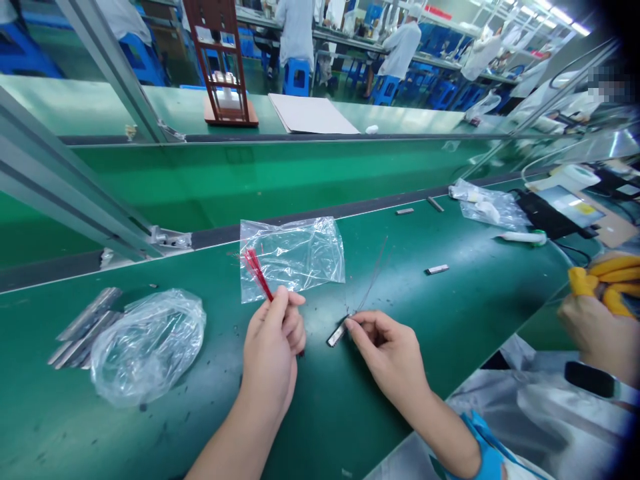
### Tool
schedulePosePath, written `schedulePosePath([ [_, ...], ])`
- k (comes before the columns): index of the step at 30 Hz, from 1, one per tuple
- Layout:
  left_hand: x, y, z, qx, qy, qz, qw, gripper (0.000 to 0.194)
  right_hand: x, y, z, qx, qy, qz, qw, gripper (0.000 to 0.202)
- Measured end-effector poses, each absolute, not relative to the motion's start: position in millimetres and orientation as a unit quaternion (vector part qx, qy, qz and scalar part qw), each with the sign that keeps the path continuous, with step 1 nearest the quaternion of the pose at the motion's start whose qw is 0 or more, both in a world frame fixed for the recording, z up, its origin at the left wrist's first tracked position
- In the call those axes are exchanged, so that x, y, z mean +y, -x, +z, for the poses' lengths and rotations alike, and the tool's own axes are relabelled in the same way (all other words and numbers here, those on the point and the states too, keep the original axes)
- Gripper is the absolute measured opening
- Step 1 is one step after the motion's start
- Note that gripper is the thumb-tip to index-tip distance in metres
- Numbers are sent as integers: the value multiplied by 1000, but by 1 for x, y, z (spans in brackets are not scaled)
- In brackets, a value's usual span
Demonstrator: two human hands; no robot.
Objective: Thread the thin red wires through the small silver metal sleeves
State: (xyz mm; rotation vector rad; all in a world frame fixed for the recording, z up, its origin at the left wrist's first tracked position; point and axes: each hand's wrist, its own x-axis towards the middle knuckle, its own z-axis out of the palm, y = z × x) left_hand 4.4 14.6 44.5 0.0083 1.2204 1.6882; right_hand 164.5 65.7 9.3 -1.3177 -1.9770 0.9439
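Note:
My left hand [274, 337] is closed round a bundle of thin red wires [256, 268], whose loose ends fan out above the fist. To its right, my right hand [387, 350] pinches the upper end of a small dark rectangular part with a pale face [337, 334], low over the green bench. Fine wires [373, 283] rise from beside those fingertips; where they attach is too small to tell. A flat clear plastic bag [300, 257] lies just beyond both hands.
Left of my hands lie a crumpled clear bag [150, 347] and several metallic strips [93, 327]. Similar small parts [437, 269] dot the green bench [400, 247]. At right, another person's hand [600, 333] is by yellow curved things [617, 280]. A metal post [70, 160] slants at left.

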Motion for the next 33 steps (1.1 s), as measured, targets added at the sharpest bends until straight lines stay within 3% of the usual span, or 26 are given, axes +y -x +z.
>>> schedulePosePath([
  [33, 16, -5, 47, 501, 2, 705, 502, 35, 69, -159, 5, -756, 481, 333, 294, 20],
])
